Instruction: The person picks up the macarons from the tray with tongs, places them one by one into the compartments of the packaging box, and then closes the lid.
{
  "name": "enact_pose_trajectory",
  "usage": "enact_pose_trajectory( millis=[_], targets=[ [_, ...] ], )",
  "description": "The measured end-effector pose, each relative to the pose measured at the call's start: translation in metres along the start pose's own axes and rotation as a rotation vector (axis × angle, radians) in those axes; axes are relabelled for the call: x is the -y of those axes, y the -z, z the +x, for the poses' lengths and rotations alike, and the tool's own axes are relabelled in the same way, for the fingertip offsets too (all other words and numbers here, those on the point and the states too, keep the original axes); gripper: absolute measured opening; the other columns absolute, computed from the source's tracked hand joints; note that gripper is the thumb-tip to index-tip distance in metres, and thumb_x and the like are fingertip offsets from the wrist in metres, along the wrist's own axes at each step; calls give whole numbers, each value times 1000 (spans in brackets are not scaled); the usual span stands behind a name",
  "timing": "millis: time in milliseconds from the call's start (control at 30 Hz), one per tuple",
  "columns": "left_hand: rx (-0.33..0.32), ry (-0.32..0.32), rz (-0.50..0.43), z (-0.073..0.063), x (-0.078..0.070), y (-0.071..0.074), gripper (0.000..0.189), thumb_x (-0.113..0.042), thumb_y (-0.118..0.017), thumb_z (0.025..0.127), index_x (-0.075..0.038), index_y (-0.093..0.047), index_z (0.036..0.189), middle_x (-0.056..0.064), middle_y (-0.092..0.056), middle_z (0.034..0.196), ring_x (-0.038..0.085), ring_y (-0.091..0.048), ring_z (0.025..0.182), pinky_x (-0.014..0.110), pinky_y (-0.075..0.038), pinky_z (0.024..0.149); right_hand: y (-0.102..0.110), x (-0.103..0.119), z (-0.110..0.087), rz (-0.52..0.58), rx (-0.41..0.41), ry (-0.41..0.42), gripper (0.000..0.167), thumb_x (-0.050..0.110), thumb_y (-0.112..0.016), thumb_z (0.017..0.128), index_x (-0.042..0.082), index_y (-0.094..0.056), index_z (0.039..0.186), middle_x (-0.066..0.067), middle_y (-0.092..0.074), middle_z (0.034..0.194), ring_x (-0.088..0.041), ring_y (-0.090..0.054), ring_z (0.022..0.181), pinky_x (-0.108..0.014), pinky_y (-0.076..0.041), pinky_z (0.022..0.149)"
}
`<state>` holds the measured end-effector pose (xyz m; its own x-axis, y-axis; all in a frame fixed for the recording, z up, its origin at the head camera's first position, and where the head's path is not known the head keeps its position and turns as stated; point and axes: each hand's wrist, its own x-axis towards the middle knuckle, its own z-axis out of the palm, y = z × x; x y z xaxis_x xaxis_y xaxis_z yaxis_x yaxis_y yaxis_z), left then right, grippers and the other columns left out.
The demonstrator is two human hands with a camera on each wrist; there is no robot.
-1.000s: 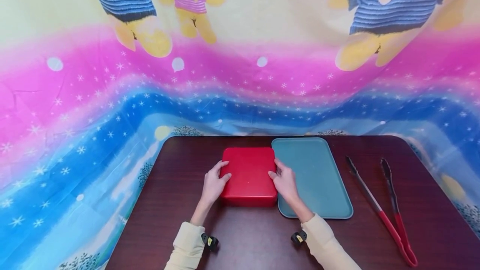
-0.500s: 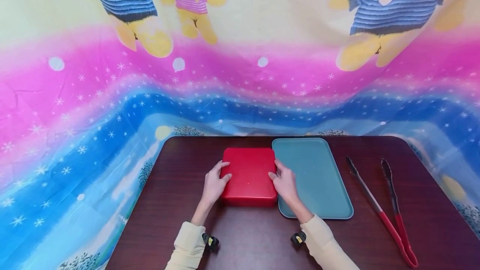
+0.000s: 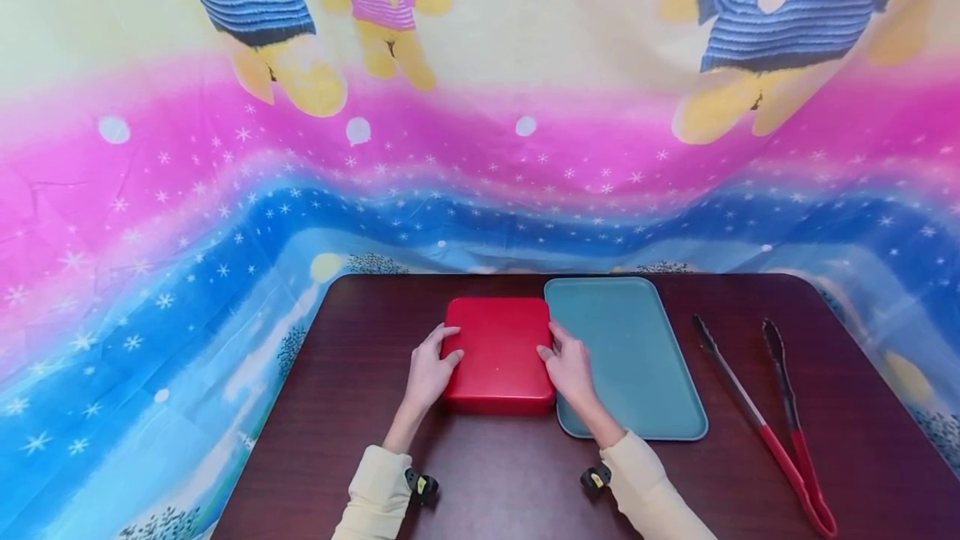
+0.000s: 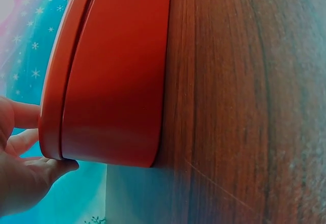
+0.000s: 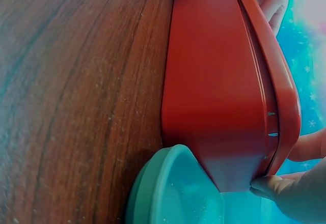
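A red rectangular box (image 3: 498, 405) with rounded corners stands on the table, its red lid (image 3: 498, 344) on top. At the lid's left side my left hand (image 3: 430, 367) holds the edge, thumb above and fingertips at the side. My right hand (image 3: 568, 363) grips the opposite edge in the same way. In the right wrist view, a narrow gap shows between the lid (image 5: 285, 102) and the box wall (image 5: 214, 71); the lid sits slightly tilted there. Along the left wrist view's seam, the lid (image 4: 53, 102) lies close to the wall. The box's inside is hidden.
A blue-green tray (image 3: 630, 348) lies right beside the box, partly under my right forearm. Farther right rest spread tongs (image 3: 780, 432) with red handles and dark tips. A patterned cloth (image 3: 480, 123) hangs behind the dark wooden table (image 3: 495, 482).
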<state>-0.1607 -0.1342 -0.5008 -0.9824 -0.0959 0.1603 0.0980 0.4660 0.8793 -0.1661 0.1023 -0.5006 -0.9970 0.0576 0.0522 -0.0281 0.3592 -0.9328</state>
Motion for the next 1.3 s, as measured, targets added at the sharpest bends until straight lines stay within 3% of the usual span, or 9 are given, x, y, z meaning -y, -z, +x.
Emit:
enact_pose_trajectory(
  millis=[400, 733, 867, 1000, 1167, 1300],
  targets=[
    [8, -19, 60, 4, -7, 3, 36, 5, -74, 90, 0, -71, 125, 28, -57, 143, 43, -53, 134, 52, -46, 107, 3, 7, 2, -67, 24, 13, 58, -3, -66, 97, -13, -43, 149, -32, -46, 152, -48, -46, 139, -53, -48, 102],
    [19, 2, 91, 5, -6, 3, 36, 4, -74, 90, 0, -71, 125, 27, -56, 144, 43, -52, 135, 53, -45, 108, 3, 8, 7, -179, 31, 85, 55, -3, -67, 95, -14, -48, 145, -32, -52, 145, -49, -51, 133, -54, -50, 100],
    [42, 5, 86, 6, -6, 5, 37, 2, -73, 91, 0, -69, 128, 28, -54, 146, 44, -50, 136, 54, -44, 108, 5, 8, 9, -232, 40, 114, 52, -3, -66, 95, -16, -49, 143, -34, -54, 143, -49, -52, 132, -55, -48, 102],
    [64, 41, 31, 8, -5, 9, 39, 1, -72, 93, 1, -66, 132, 27, -57, 143, 42, -54, 134, 52, -47, 106, 8, 6, 10, -214, 78, 93, 52, -3, -65, 97, -16, -48, 144, -35, -52, 143, -49, -51, 133, -56, -47, 103],
    [60, 110, -80, 20, -1, 13, 39, -1, -70, 96, 3, -64, 135, 25, -63, 137, 38, -60, 128, 48, -51, 101, 14, 3, 18, -124, 96, 54, 47, -3, -65, 97, -17, -52, 140, -34, -58, 137, -47, -60, 124, -54, -49, 102],
    [45, 101, -53, 37, 4, 14, 38, -6, -68, 99, 5, -64, 135, 25, -65, 134, 38, -62, 125, 47, -52, 100, 18, 3, 27, -117, 98, 52, 47, 1, -68, 97, -14, -54, 140, -33, -60, 136, -46, -62, 122, -53, -50, 101]
  ],
)
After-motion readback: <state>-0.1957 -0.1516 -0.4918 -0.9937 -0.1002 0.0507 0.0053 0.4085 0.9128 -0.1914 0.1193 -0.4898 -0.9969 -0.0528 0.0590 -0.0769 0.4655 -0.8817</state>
